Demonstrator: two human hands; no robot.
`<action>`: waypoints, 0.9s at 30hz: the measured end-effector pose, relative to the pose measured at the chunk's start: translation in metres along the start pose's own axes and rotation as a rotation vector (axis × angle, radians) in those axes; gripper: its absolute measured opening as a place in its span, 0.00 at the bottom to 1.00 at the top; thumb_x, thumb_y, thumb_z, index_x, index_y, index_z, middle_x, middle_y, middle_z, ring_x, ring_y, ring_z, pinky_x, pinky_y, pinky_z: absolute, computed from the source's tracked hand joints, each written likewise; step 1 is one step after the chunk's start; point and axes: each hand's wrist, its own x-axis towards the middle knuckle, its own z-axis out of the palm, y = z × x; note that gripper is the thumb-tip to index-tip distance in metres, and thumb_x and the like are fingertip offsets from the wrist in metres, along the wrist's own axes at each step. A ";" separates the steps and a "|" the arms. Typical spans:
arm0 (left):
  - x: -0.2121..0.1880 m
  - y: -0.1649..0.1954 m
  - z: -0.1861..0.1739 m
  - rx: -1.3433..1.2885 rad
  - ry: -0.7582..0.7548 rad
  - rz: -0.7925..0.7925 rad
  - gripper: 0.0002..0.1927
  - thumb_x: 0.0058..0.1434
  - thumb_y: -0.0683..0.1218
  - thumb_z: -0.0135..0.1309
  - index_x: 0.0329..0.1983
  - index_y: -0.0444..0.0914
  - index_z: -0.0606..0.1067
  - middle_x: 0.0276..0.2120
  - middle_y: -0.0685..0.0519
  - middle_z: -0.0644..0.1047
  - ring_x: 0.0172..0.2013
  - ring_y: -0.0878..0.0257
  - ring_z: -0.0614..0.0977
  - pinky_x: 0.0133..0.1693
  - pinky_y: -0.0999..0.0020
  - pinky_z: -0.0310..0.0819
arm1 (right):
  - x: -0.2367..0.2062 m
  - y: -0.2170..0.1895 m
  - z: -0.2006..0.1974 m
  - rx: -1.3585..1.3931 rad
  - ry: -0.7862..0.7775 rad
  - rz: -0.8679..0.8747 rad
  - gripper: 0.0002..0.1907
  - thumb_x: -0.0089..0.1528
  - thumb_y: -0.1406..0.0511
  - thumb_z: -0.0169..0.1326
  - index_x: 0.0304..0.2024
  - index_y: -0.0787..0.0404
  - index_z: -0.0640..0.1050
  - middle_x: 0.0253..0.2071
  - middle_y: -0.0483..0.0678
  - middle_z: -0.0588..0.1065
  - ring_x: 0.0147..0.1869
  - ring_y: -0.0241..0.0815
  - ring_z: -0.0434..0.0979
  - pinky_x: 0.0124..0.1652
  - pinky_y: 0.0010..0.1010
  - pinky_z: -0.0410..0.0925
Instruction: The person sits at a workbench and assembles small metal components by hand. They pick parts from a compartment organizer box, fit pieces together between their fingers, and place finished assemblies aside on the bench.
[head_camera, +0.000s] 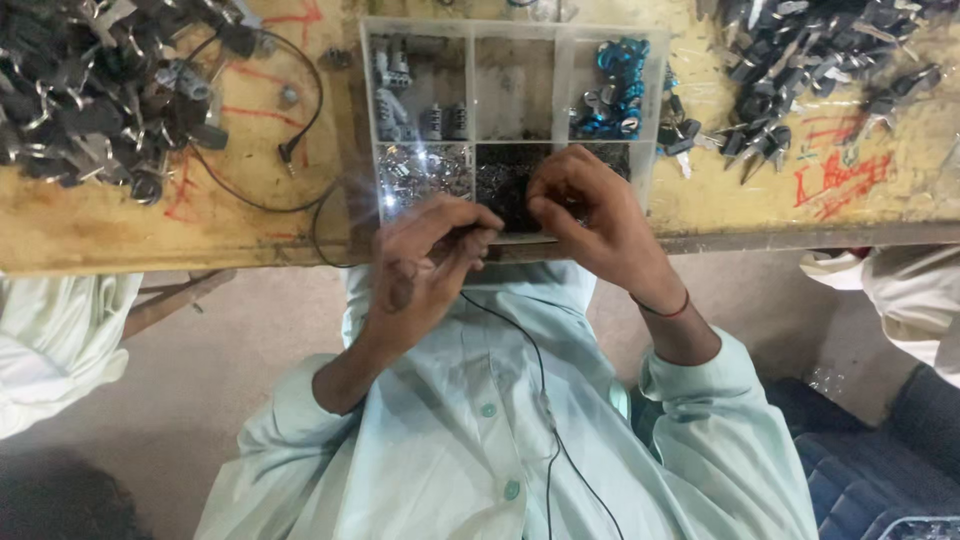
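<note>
Both hands' fingers (470, 235) pinched something too small to tell, just over the clear divided tray (655, 110) at the yellow surface (120, 235) edge

No packages, labels, signs (or screens)

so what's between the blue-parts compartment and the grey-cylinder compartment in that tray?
Head view: one top-row compartment of the clear tray lies between the blue parts and the grey cylinders; it looks bare.
</note>
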 end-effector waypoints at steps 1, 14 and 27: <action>0.001 -0.003 0.005 -0.148 -0.014 -0.111 0.07 0.70 0.39 0.57 0.50 0.33 0.78 0.38 0.49 0.80 0.35 0.67 0.83 0.37 0.75 0.82 | -0.003 0.003 -0.001 0.222 -0.011 0.163 0.06 0.71 0.66 0.54 0.48 0.61 0.74 0.41 0.49 0.70 0.37 0.38 0.72 0.36 0.28 0.67; 0.011 -0.031 0.010 -0.439 0.062 -0.205 0.12 0.71 0.39 0.55 0.56 0.31 0.76 0.41 0.49 0.81 0.39 0.67 0.83 0.43 0.71 0.84 | 0.021 -0.021 0.015 -0.935 -0.143 -0.171 0.08 0.61 0.65 0.61 0.38 0.59 0.74 0.40 0.52 0.68 0.43 0.51 0.75 0.34 0.43 0.68; 0.020 -0.020 -0.003 -0.292 -0.053 -0.094 0.08 0.70 0.38 0.54 0.50 0.31 0.77 0.41 0.52 0.80 0.39 0.69 0.83 0.43 0.73 0.84 | 0.018 -0.017 0.012 -0.590 -0.030 -0.113 0.09 0.62 0.73 0.61 0.44 0.61 0.77 0.44 0.52 0.72 0.45 0.50 0.75 0.40 0.40 0.69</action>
